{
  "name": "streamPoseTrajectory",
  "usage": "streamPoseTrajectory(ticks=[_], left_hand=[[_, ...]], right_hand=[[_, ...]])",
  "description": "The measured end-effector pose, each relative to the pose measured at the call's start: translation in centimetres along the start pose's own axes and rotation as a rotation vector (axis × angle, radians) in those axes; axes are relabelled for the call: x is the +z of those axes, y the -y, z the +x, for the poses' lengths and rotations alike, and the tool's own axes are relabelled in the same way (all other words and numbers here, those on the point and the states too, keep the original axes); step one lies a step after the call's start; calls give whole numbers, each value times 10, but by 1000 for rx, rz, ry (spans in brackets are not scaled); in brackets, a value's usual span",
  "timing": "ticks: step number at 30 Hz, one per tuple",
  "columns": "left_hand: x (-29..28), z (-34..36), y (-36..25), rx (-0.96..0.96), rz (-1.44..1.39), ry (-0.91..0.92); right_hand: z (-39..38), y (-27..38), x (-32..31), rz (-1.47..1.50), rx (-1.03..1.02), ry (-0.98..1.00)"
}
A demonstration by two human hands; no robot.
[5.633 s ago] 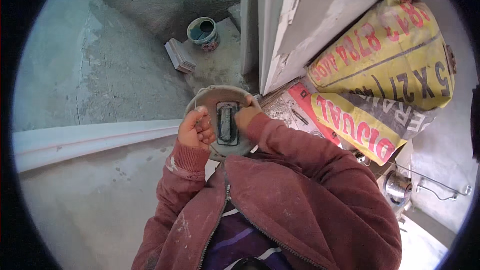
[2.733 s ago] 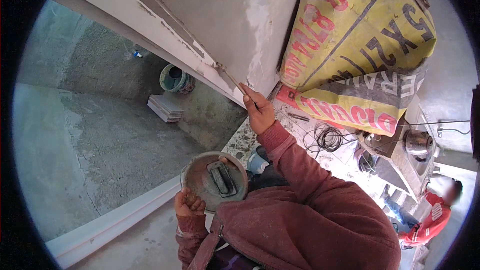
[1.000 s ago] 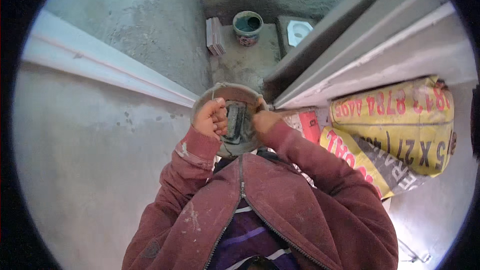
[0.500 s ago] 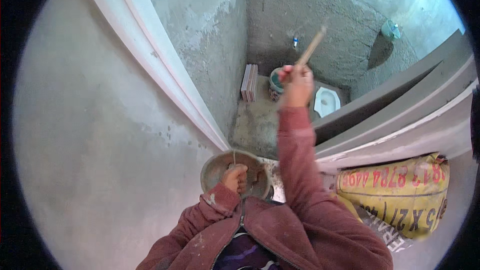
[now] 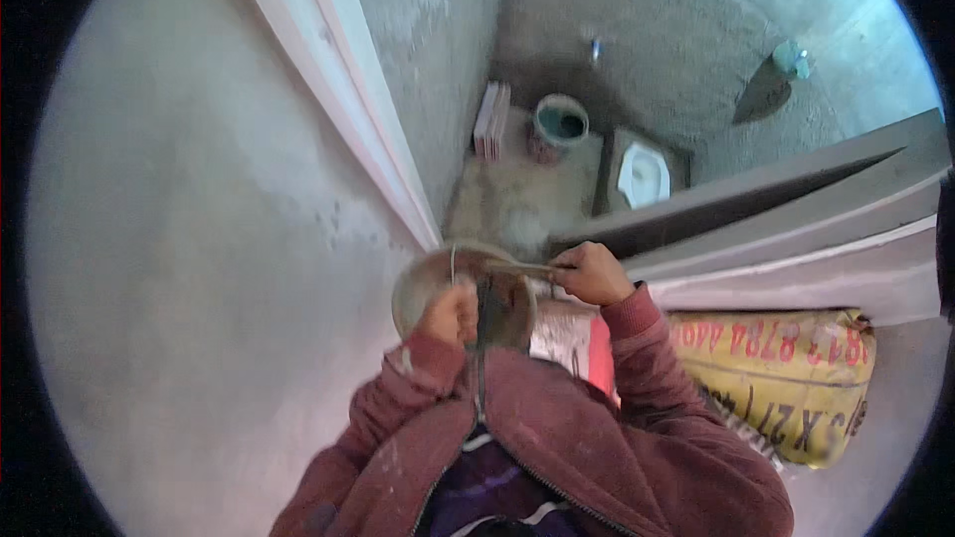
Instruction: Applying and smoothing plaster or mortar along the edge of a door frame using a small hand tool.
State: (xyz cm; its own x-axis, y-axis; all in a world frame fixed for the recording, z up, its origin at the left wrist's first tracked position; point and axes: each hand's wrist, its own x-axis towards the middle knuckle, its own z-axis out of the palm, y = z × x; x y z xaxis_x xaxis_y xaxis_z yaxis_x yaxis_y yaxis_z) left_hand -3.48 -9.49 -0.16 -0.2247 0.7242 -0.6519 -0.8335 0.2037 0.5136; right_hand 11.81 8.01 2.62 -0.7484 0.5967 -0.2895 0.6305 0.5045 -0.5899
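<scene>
Close to my body hangs a round, dirty bucket [image 5: 410, 288] with a dark inside. My left hand [image 5: 450, 314] is closed round its thin wire handle [image 5: 454, 264]. My right hand [image 5: 594, 275], to the right of the rim, grips a light brown wooden stick [image 5: 527, 268]. The stick lies roughly level, its far end pointing left over the bucket's opening. Whether that end carries bristles or touches the bucket's inside I cannot tell.
Ahead, beyond a white door frame [image 5: 333, 60], a small rough-plastered room holds a bucket [image 5: 545, 111], stacked tiles [image 5: 490, 124] and a white squat toilet [image 5: 645, 176]. A grey door [image 5: 756, 194] stands at the right. A yellow sack [image 5: 786, 383] lies near my right arm.
My right hand has come down and back from high in front of the far wall, bringing the wooden stick to the bucket. My left hand and the bucket have risen slightly in view.
</scene>
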Motion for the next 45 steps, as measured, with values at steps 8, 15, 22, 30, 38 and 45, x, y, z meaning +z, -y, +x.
streamPoseTrajectory(ticks=[8,15,22,30,38,45], left_hand=[[38,18,-23,-154,-9,173],[46,27,-26,-124,33,101],[58,40,-30,-145,119,231],[70,40,-17,-90,341,80],[49,48,26,-149,430,-58],[38,54,50,-227,502,-161]], right_hand=[[-4,-5,103,-431,-30,91],[-66,-9,7,-120,-87,-636],[-120,-28,50,140,339,-518],[-157,-111,59,533,527,-1089],[-163,-204,42,852,344,-1664],[-141,-209,35,981,295,-1728]])
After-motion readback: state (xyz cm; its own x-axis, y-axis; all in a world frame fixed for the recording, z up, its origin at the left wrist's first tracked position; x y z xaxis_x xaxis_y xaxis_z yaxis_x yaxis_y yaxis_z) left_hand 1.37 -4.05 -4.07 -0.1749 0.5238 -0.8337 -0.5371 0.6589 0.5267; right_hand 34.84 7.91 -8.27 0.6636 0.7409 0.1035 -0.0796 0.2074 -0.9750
